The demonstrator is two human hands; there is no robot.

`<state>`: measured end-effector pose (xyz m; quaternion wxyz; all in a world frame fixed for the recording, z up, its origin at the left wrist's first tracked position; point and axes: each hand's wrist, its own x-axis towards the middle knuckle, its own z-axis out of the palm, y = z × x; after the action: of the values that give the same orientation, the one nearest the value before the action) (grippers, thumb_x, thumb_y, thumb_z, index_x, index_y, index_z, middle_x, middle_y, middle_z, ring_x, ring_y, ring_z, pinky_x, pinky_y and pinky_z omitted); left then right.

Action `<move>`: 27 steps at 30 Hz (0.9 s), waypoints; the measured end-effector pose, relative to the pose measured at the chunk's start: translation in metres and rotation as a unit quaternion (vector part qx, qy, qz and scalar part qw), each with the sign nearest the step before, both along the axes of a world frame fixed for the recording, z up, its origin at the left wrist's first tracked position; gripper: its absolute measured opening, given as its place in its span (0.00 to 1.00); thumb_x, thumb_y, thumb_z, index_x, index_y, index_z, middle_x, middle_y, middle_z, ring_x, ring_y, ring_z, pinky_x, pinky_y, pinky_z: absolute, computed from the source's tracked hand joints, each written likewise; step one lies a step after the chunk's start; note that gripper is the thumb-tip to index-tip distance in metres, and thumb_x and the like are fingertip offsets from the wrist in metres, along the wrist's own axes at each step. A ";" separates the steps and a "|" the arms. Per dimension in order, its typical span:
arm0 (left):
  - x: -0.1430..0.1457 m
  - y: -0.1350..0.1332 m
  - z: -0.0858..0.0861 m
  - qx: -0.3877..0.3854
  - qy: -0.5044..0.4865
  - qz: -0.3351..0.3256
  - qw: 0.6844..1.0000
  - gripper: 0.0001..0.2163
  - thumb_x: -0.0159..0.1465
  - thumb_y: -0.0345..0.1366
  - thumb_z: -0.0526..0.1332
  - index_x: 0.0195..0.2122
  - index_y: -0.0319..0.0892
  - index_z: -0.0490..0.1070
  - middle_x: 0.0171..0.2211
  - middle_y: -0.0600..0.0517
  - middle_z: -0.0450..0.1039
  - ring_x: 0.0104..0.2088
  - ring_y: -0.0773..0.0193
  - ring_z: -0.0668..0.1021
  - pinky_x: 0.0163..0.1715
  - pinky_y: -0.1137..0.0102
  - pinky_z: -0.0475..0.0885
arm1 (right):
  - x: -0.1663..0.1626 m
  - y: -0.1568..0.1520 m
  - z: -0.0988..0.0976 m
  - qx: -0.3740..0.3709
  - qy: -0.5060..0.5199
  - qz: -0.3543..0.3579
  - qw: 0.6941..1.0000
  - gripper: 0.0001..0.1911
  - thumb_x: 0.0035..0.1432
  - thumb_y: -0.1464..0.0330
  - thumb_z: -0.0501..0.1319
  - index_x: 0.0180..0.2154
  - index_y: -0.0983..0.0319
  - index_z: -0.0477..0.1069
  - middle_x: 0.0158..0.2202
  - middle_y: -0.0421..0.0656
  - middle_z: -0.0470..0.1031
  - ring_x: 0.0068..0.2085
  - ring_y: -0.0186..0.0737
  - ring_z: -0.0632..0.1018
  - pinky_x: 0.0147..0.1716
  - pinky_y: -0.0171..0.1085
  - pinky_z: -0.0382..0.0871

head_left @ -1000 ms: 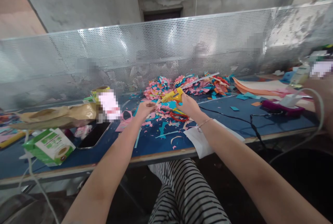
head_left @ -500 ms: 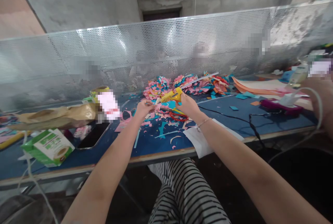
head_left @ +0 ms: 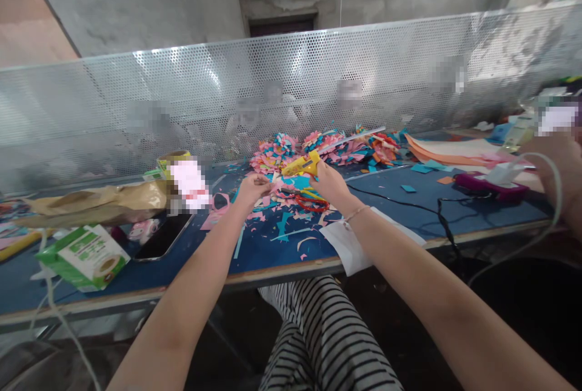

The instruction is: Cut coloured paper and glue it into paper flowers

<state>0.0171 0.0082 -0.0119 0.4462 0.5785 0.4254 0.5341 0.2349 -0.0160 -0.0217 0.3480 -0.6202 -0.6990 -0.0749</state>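
Observation:
A yellow hot glue gun [head_left: 302,165] is gripped in my right hand [head_left: 330,185], its nozzle pointing left above the paper scraps. My left hand [head_left: 254,190] is closed in a pinch just below and left of the nozzle; what its fingertips hold is too small to make out. Beneath both hands lie pink and blue paper scraps [head_left: 282,225]. Red-handled scissors [head_left: 313,202] rest beside my right hand. Behind the glue gun sit bunched paper flowers [head_left: 274,153] in pink, blue and orange.
A phone [head_left: 164,237], a green-and-white carton [head_left: 86,257] and brown wrapping paper [head_left: 104,202] lie left. Toward the right are a white sheet [head_left: 364,245], a black cord [head_left: 391,196], orange paper sheets [head_left: 448,151] and a purple power strip [head_left: 493,188]. Another person's hand [head_left: 552,154] is at far right.
The glue gun has drawn slightly up and away from my left fingers. My left hand has stayed nearly in place.

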 end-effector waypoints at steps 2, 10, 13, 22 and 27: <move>-0.001 0.001 -0.001 0.004 -0.005 0.004 1.000 0.19 0.33 0.36 0.74 0.23 0.38 0.67 0.17 0.56 0.69 0.22 0.68 0.73 0.29 0.68 0.72 | 0.001 0.001 -0.001 0.006 0.002 0.001 1.000 0.15 0.55 0.69 0.53 0.45 0.66 0.62 0.42 0.54 0.73 0.41 0.48 0.75 0.35 0.38 0.66; -0.004 0.004 -0.001 -0.002 -0.060 0.011 0.998 0.19 0.33 0.34 0.74 0.26 0.36 0.71 0.21 0.54 0.71 0.24 0.69 0.74 0.30 0.70 0.71 | 0.001 0.004 -0.004 0.008 -0.003 0.018 1.000 0.14 0.54 0.69 0.52 0.44 0.65 0.63 0.41 0.52 0.73 0.40 0.46 0.75 0.36 0.38 0.66; -0.004 0.005 -0.001 -0.007 -0.075 0.006 0.997 0.19 0.32 0.34 0.74 0.26 0.36 0.72 0.21 0.54 0.71 0.25 0.69 0.74 0.31 0.70 0.71 | 0.000 0.004 -0.003 0.005 0.003 0.023 1.000 0.15 0.54 0.68 0.52 0.44 0.66 0.63 0.42 0.52 0.73 0.40 0.47 0.75 0.36 0.39 0.66; 0.000 0.000 0.000 -0.034 -0.068 -0.021 0.997 0.17 0.32 0.32 0.74 0.22 0.35 0.72 0.19 0.54 0.71 0.24 0.69 0.74 0.33 0.69 0.72 | 0.002 0.002 -0.001 0.022 0.038 0.001 0.999 0.11 0.54 0.71 0.51 0.41 0.64 0.62 0.40 0.51 0.73 0.40 0.46 0.75 0.36 0.38 0.66; 0.000 0.000 0.000 -0.027 -0.072 -0.020 0.997 0.16 0.32 0.32 0.74 0.23 0.35 0.72 0.20 0.53 0.71 0.25 0.69 0.74 0.32 0.70 0.72 | 0.004 0.008 -0.004 0.027 0.059 -0.010 0.998 0.15 0.55 0.66 0.53 0.45 0.65 0.60 0.42 0.53 0.71 0.42 0.48 0.74 0.37 0.40 0.67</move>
<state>0.0168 0.0082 -0.0122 0.5017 0.5346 0.3952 0.5534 0.2386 -0.0077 -0.0253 0.4047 -0.6213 -0.6683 -0.0604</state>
